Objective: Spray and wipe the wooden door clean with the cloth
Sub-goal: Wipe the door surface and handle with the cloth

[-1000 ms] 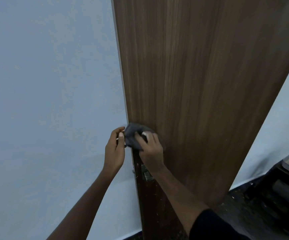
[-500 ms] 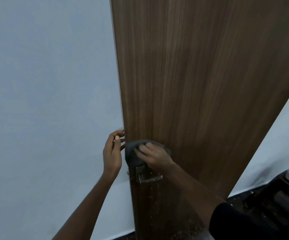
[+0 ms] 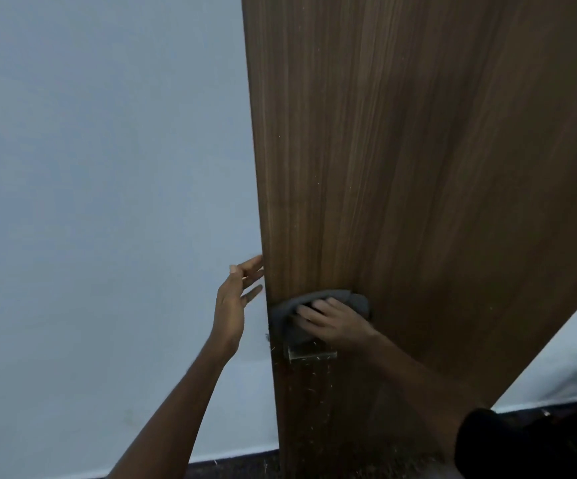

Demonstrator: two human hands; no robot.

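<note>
The big pale wall (image 3: 107,202) fills the left side. The tall brown wooden door (image 3: 418,167) fills the right side and stands open, with its thin edge facing the wall. Little pale specks dot the lower part of the door.

The right hand (image 3: 335,323) lies flat on the gray cloth (image 3: 314,305) and presses it against the door, close to the door's edge. The fingers are spread out and point left. The cloth is bunched up and sits just above the metal door handle (image 3: 311,354). Half a second ago the cloth was in about the same place on the door.

The left hand (image 3: 231,305) holds nothing. Its fingers are straight and wide apart, and the tips are right at the door's edge. Half a second ago those fingers were curled at the edge; now they have opened out.
</note>
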